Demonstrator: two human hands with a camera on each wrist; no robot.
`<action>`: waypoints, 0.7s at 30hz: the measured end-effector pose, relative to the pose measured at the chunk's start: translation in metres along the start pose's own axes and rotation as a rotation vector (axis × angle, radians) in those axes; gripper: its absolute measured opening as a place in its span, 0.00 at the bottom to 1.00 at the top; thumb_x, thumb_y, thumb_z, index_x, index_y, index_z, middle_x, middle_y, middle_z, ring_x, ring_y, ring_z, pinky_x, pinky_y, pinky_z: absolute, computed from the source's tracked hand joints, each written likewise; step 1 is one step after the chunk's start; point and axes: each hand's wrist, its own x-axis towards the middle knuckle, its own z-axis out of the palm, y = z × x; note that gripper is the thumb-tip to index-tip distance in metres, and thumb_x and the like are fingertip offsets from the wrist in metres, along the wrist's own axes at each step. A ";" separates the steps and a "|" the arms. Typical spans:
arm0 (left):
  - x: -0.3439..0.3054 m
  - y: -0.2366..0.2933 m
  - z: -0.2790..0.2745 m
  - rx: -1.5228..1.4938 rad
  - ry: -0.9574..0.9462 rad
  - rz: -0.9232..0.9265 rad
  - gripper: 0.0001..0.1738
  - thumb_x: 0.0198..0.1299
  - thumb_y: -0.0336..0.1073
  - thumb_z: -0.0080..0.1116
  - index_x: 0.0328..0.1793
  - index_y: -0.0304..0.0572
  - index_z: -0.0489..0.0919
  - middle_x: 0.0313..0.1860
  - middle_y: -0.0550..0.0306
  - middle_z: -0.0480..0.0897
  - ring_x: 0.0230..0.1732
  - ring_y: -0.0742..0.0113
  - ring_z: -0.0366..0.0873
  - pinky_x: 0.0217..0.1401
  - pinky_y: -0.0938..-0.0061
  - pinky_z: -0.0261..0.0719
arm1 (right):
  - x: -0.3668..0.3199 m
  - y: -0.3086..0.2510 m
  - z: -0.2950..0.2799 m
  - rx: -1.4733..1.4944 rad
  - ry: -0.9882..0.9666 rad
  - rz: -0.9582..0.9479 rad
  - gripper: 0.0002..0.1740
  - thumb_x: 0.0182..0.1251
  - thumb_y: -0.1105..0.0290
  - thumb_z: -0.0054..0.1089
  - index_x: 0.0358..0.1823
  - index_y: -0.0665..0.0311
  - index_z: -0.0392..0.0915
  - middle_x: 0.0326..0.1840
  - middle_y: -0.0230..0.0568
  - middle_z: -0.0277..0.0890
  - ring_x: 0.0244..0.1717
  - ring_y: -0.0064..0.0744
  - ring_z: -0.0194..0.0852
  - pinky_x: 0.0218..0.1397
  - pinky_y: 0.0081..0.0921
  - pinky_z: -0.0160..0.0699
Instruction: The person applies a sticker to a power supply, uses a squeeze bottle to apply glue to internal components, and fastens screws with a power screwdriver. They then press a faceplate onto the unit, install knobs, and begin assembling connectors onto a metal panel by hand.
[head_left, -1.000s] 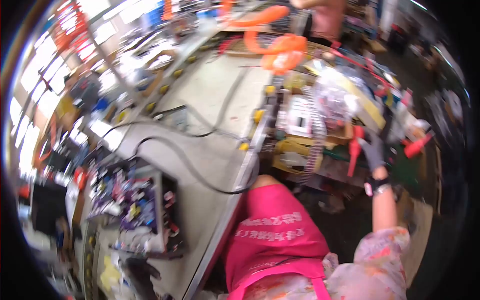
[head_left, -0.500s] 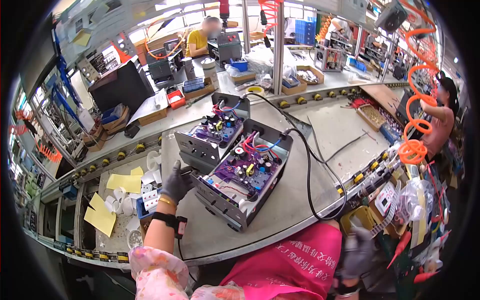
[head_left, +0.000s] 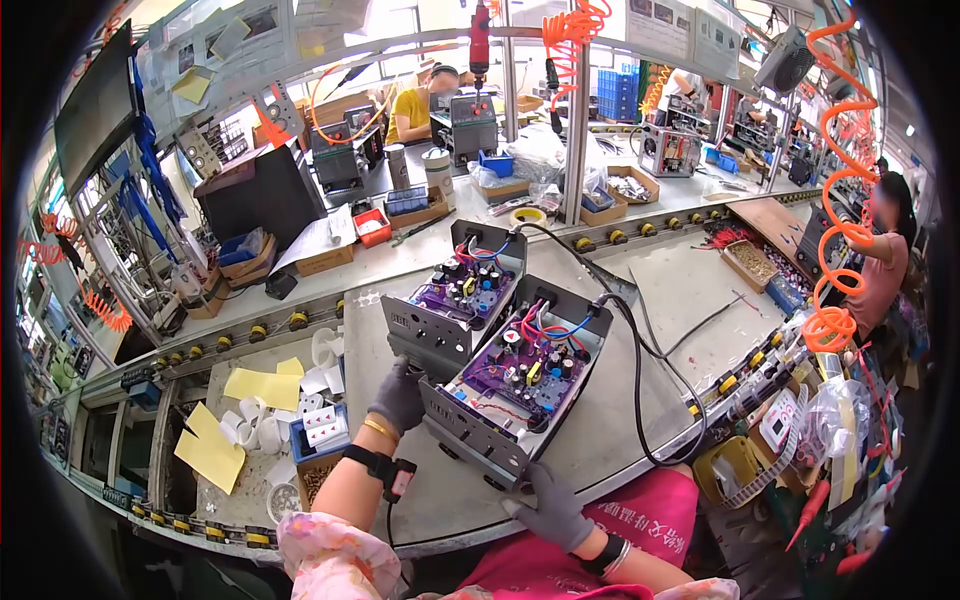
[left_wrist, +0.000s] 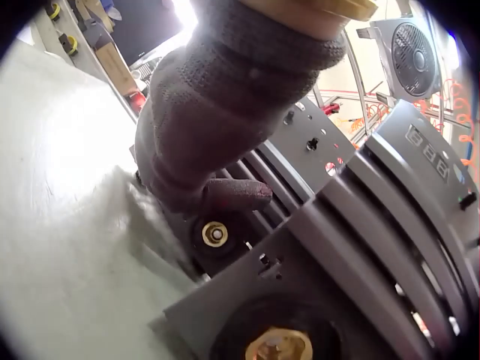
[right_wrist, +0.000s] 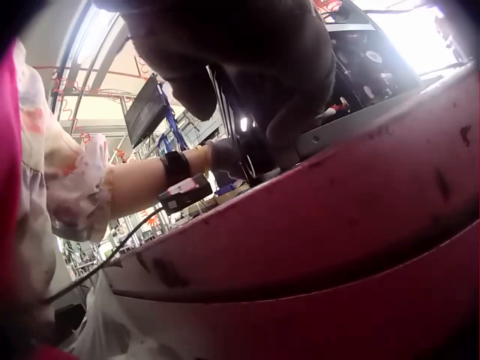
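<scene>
Flanking the open-topped, dark-grey metal near chassis (head_left: 518,385)

Resting on the pale grey desk (head_left: 430,505), just near and right of the matching far chassis (head_left: 455,288); long axis running from near left to far right. Closest to its near corner: grey-gloved right hand (head_left: 552,508), thumb and fingers parted, grip impossible to confirm. Left, beside the front panels: grey-gloved left hand (head_left: 398,400), one finger against the far chassis, hold unclear.

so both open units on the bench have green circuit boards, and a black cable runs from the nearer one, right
Not quite: the circuit boards in the nearer unit and farther unit are purple, not green, as the head view shows. The black cable does run from the nearer one.
</scene>
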 end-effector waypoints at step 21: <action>-0.078 -0.069 0.004 0.096 0.251 0.212 0.39 0.58 0.72 0.44 0.54 0.43 0.73 0.50 0.55 0.73 0.49 0.61 0.67 0.50 0.68 0.66 | -0.015 0.044 -0.080 -0.057 0.291 0.111 0.24 0.45 0.66 0.78 0.43 0.65 0.78 0.34 0.45 0.82 0.36 0.39 0.82 0.38 0.30 0.79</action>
